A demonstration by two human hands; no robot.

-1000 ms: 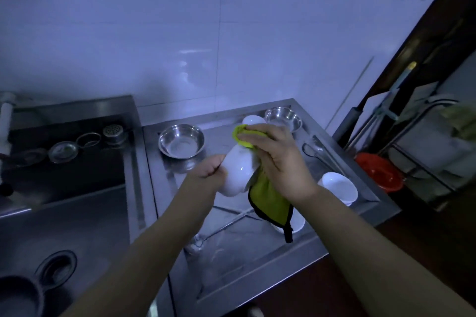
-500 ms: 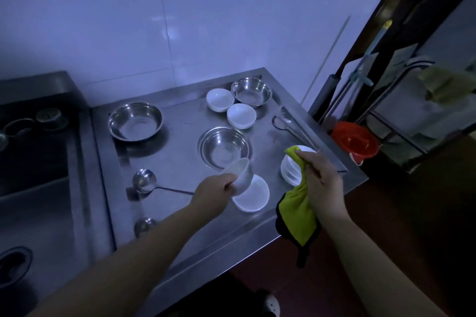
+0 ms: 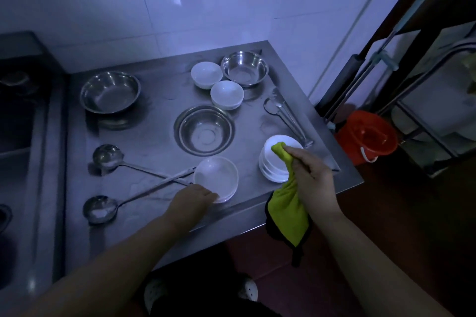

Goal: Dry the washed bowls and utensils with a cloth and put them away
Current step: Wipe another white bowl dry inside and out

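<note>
A white bowl sits nested on another white dish near the front edge of the steel counter. My left hand grips its near rim. My right hand holds a green cloth, which hangs down past the counter edge. Just behind the cloth's top stands a stack of white bowls. Two more white bowls stand at the back. Three steel bowls are spread over the counter. Two ladles lie at the left with crossed handles.
Several steel spoons lie by the counter's right edge. A sink is at the left. A red bucket stands on the floor at the right, beside mop handles and a metal rack. White tiled wall is behind.
The bowl went from being wiped in the air down onto the dish at the front edge. My right hand pulled the cloth away to the right, over the bowl stack.
</note>
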